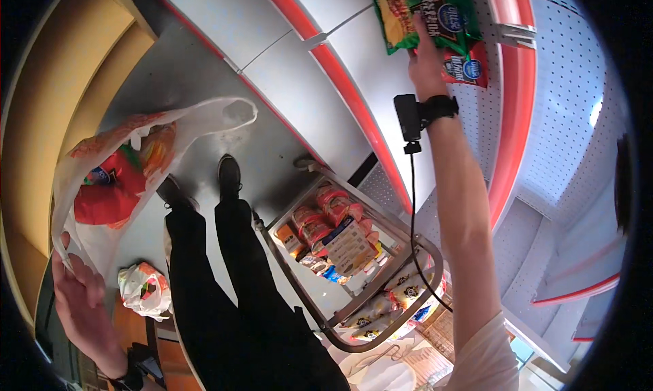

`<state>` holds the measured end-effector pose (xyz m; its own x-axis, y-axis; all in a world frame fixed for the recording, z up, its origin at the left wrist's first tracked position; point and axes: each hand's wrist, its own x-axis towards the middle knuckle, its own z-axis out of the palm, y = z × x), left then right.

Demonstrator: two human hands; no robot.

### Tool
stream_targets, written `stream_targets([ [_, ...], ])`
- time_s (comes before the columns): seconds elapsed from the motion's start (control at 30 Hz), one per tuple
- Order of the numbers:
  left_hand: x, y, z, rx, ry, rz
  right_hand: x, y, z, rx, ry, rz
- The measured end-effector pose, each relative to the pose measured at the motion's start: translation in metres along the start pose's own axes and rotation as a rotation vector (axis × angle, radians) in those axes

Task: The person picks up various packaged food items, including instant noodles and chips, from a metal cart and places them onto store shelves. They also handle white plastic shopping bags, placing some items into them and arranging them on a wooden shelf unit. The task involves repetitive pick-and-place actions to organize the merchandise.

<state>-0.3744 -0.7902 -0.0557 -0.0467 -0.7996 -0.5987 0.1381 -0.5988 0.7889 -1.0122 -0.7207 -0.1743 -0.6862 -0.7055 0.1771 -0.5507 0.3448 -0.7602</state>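
Observation:
My left hand grips the edge of a white plastic carrier bag at the left; its mouth gapes. Inside the bag are red snack packets with a bit of green. At the upper right my right hand holds a green bag of potato chips, thumb across its front and the other fingers mostly hidden. Another green bag shows behind it, and a red snack bag lies just below, against a perforated shelf panel. A small black device is strapped to my right wrist.
White shelves with red edge strips run along the right. A metal-framed cart beside my legs carries red tubs and other packaged food. Another tied plastic bag sits at lower left, near a yellowish shelf unit.

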Motion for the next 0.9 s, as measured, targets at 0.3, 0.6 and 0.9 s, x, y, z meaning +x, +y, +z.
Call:
stream_targets([
  [0.3,0.011,0.015,0.008,-0.085,-0.31,-0.043,-0.094,-0.149,0.05,0.453,-0.059,0.325],
  [0.6,-0.01,0.016,0.058,-0.03,-0.255,-0.153,-0.224,-0.192,0.152,0.12,-0.703,-0.289],
  [0.9,-0.019,0.019,0.078,-0.04,-0.269,-0.262,-0.257,-0.12,0.195,-0.44,-0.748,-0.201],
])
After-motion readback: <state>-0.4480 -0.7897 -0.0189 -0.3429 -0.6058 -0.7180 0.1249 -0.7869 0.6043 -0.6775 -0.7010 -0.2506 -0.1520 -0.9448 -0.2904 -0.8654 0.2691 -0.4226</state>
